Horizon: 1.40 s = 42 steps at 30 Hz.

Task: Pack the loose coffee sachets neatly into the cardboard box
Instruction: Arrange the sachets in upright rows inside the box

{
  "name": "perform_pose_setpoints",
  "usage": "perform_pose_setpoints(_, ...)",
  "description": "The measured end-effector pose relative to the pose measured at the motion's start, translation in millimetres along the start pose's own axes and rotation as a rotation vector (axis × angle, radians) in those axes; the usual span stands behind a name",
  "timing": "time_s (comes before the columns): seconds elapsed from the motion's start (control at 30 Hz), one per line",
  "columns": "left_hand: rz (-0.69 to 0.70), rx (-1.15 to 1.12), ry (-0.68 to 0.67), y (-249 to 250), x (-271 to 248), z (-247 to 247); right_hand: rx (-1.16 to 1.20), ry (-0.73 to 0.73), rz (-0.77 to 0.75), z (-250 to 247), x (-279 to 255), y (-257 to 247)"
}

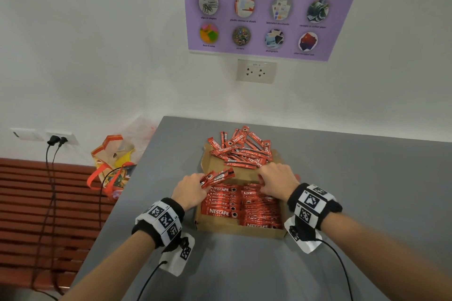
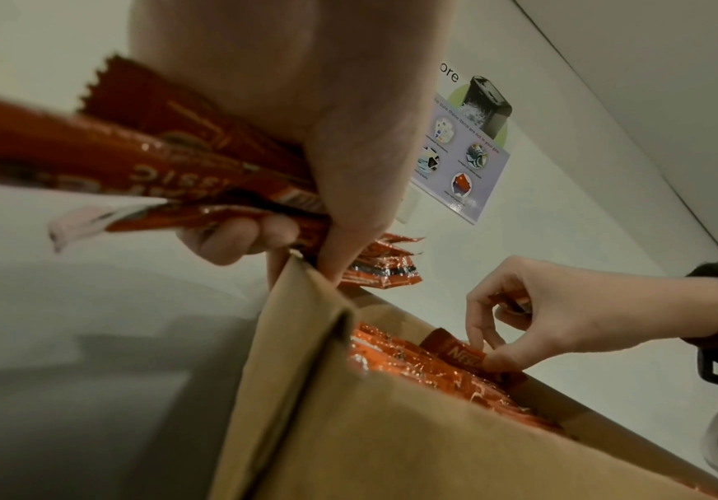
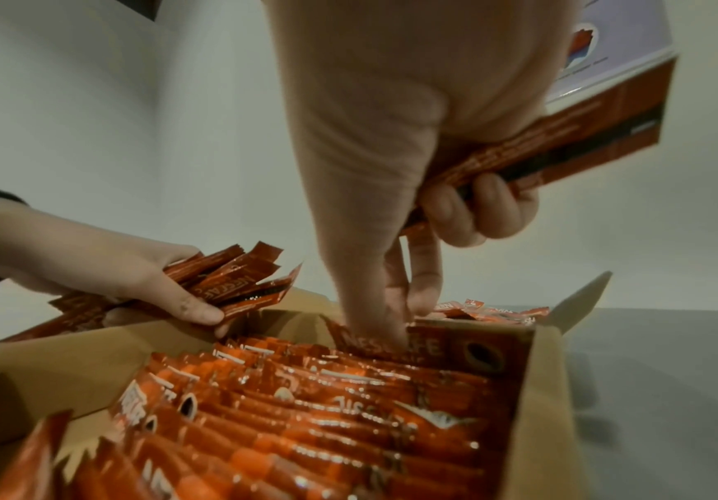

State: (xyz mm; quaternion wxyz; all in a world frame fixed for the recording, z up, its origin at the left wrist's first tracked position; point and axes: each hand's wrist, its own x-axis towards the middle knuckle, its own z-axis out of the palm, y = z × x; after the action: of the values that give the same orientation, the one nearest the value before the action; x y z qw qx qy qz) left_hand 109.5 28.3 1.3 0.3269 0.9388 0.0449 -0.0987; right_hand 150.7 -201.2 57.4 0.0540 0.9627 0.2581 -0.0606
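The left hand [image 1: 190, 190] grips a small bunch of sachets [image 1: 216, 177] over the left side of the cardboard box [image 1: 241, 232], which sits on the grey bench [image 1: 367, 178]. The right hand [image 1: 276, 181] reaches into the box, and a loose pile [image 1: 241, 149] lies on the far flap. From the left wrist, the right hand's fingertips [image 2: 498, 358] pinch one sachet [image 2: 455, 350] in the packed row. From the right wrist, its other fingers curl round a spare sachet [image 3: 562, 149]. That spare one could slip out, I think, because the same hand is busy pushing. The left bunch is fanned out and might spill.
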Motion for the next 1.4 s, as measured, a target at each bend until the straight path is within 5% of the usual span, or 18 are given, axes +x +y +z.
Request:
perform_pose_setpoints(0.77, 0.023, 0.035, 0.001, -2.1, 0.4, -0.5, -0.028, -0.031, 0.106, -9.9, 13.9, -12.6)
perform_pose_setpoints(1.4, 0.046, 0.057, 0.019, 5.4, -5.7, -4.7, -0.005, 0.041, -0.010, -10.4, 17.3, -23.0)
